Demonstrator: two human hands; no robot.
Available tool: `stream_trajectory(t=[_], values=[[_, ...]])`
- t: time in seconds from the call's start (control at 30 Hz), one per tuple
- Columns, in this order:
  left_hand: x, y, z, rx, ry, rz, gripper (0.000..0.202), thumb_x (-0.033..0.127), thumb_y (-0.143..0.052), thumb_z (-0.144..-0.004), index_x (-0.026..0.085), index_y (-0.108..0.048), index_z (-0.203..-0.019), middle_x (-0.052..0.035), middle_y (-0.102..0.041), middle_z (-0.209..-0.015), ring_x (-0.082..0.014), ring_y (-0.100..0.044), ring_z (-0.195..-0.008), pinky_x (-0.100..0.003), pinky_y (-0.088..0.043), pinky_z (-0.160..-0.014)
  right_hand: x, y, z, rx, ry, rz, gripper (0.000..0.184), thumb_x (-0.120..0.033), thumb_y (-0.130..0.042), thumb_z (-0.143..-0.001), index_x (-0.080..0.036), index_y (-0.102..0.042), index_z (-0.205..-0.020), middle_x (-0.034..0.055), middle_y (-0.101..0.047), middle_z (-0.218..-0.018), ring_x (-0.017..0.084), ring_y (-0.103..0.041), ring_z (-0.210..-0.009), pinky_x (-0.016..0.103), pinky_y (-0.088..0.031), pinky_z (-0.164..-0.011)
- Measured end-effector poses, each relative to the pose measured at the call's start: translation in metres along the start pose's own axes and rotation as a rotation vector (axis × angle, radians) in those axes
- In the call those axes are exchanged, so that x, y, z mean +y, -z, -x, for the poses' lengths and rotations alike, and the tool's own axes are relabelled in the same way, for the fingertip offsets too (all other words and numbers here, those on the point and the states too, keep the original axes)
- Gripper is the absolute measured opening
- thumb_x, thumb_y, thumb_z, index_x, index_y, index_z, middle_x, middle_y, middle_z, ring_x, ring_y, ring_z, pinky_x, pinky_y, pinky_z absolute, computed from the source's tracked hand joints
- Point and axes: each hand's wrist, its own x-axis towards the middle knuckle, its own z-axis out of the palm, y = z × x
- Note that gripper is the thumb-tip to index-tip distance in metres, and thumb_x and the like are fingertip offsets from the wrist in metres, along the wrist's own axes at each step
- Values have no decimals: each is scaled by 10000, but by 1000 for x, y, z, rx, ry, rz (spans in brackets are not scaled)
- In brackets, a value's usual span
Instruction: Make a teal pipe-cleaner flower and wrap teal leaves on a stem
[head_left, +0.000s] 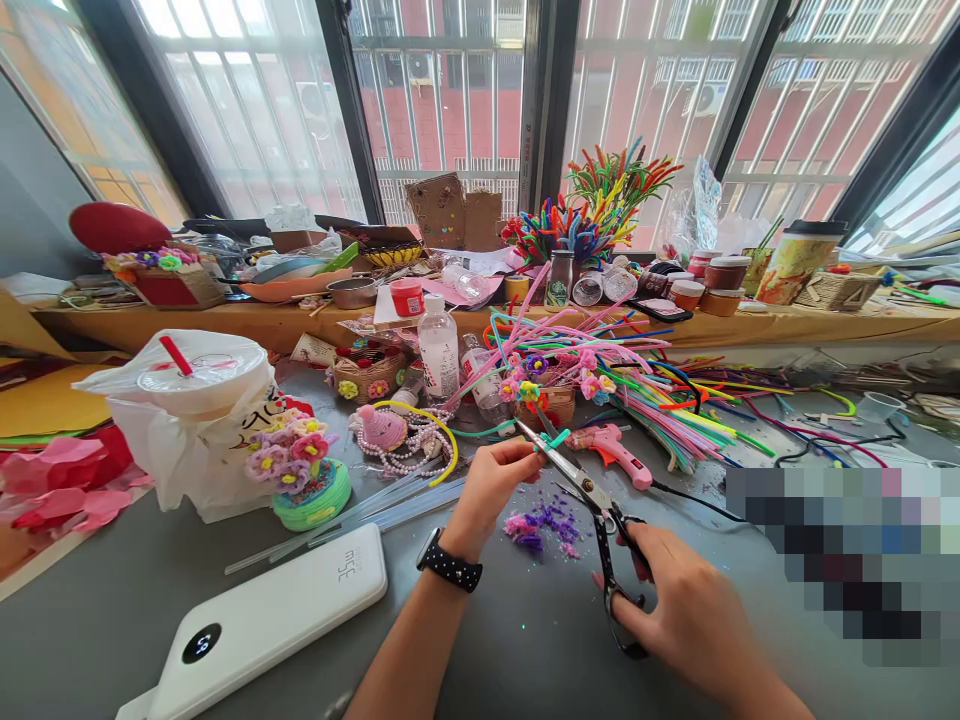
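Note:
My left hand [504,472] pinches a short teal pipe cleaner [556,439] between thumb and fingertips. Black-handled scissors [589,485] are in my right hand [686,600], fingers and thumb through the loops. Their blades point up and left and meet the pipe cleaner beside my left fingertips; whether they cut into it I cannot tell. Below the blades lies a small heap of purple and pink fuzz clippings [544,525]. A pink glue gun [611,450] rests just behind the scissors.
A bundle of colored pipe cleaners [675,420] spreads across the back right. Left stand a bagged drink cup [202,400], a green-based flower ornament [311,495] and a white power bank [277,620]. Clear glue sticks [405,505] and a water bottle [438,355] are near my left hand.

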Motion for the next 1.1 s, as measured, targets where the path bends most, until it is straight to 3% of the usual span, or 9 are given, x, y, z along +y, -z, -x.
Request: stream_trajectory(t=[0.17, 0.4, 0.6, 0.83, 1.0, 1.1], values=[[0, 0, 0, 7, -6, -2, 129, 252, -677, -565, 133, -688, -613, 20, -534, -510, -77, -428, -504, -214, -349, -540, -1, 1, -4, -41, 0, -21, 233, -281, -552, -651, -153, -530, -845, 34, -603, -671, 184, -592, -600, 269, -456, -517], [0, 0, 0, 8, -22, 6, 144, 252, -670, -574, 121, -690, -631, 6, -553, -533, -80, -435, -513, -214, -360, -544, 0, -2, -5, 36, 34, 27, 120, -250, -543, -608, -180, -512, -701, -16, -540, -537, 158, -543, -491, 246, -391, -468], [-1, 1, 1, 4, -12, 18, 138, 253, -674, -568, 134, -694, -636, 6, -559, -542, -82, -438, -514, -218, -370, -551, 2, -6, -2, 80, 62, 62, 89, -252, -493, -629, -183, -509, -684, -4, -550, -527, 165, -551, -484, 251, -385, -460], [-1, -3, 1, -44, -9, -1, 195, 303, -692, -545, 127, -699, -630, -7, -565, -548, -85, -441, -505, -224, -373, -537, 8, -15, -2, 142, 197, 39, 196, -130, -395, -649, -172, -568, -731, 43, -654, -601, 162, -605, -502, 226, -425, -455], [1, 1, 0, 14, 31, 72, 170, 279, -708, -545, 132, -684, -626, 7, -569, -546, -82, -482, -519, -224, -410, -581, 6, -5, -3, 117, -33, -42, 172, -190, -412, -695, -188, -580, -732, 13, -653, -584, 160, -616, -505, 229, -434, -459], [3, 4, 0, 31, 53, 124, 193, 281, -718, -539, 131, -680, -654, 5, -587, -571, -83, -502, -525, -235, -430, -605, 20, 2, 3, 80, -118, -18, 147, -238, -430, -712, -209, -574, -702, -7, -638, -541, 159, -611, -473, 229, -428, -432]])
